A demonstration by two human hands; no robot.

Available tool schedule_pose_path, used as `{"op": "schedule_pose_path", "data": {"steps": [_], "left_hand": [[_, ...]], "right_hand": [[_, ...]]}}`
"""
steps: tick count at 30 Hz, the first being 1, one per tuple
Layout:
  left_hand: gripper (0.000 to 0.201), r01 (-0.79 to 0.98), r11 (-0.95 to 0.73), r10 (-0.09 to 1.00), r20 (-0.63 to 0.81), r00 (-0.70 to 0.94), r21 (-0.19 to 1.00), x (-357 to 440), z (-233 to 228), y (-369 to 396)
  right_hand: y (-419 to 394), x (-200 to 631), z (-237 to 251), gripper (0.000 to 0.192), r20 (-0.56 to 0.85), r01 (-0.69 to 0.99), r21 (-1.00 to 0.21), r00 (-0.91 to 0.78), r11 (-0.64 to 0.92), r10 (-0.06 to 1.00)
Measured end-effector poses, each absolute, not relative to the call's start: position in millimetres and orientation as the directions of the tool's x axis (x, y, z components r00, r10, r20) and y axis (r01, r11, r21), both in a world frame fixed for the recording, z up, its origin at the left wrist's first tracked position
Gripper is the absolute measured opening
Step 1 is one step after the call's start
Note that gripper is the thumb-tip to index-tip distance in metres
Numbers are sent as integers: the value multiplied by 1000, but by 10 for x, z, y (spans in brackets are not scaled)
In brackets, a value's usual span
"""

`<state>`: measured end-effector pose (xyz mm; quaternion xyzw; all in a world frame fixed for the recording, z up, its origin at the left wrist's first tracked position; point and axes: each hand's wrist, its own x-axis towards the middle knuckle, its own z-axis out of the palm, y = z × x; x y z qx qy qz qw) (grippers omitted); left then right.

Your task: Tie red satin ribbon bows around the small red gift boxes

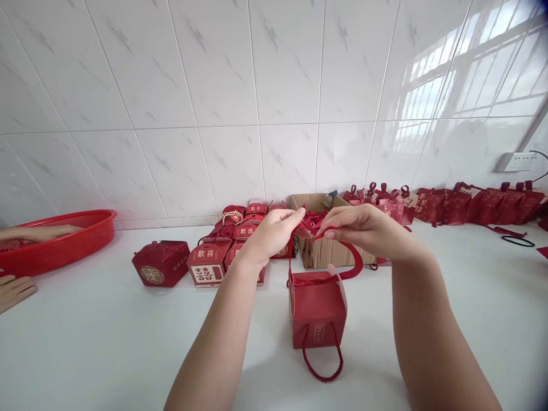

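A red gift box point(319, 305) stands on the white table in front of me, its rope handle point(323, 378) drooping toward me. A red ribbon point(356, 260) runs over the top of this box and up to both hands. My left hand point(276, 231) pinches one part of the ribbon above the box's left side. To its right, my right hand point(362, 225) is closed on another part of the same ribbon. Both hands are raised above the box, close to each other. The fingertips partly hide the ribbon between them.
Behind the box is a cardboard carton point(317, 260) with red material inside. Several red boxes point(206, 268) cluster left of it, with one red box point(160, 262) apart. Another person's hand point(17, 292) is by a red basket point(98, 234). Red bags point(462, 205) line the wall.
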<state>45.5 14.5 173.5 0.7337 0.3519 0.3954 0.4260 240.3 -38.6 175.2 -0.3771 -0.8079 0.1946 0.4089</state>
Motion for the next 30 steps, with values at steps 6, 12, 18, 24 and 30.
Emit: {"op": "schedule_pose_path", "data": {"steps": [6, 12, 18, 24, 30], "left_hand": [[37, 266, -397, 885, 289, 365, 878, 455, 1690, 179], [22, 207, -444, 839, 322, 439, 872, 434, 1754, 149], [17, 231, -501, 771, 309, 557, 834, 386, 1769, 83], [10, 249, -629, 720, 431, 544, 737, 404, 1745, 52], [9, 232, -665, 704, 493, 512, 710, 438, 1730, 57]], "right_hand": [[-364, 2318, 1716, 19, 478, 685, -499, -294, 532, 827], [-328, 2262, 1695, 18, 496, 748, -472, -213, 467, 842], [-317, 2248, 1690, 20, 524, 723, -495, -193, 481, 830], [-314, 2242, 1697, 28, 533, 702, -499, -212, 507, 819], [-322, 2249, 1693, 26, 533, 690, -518, -201, 505, 822]]}}
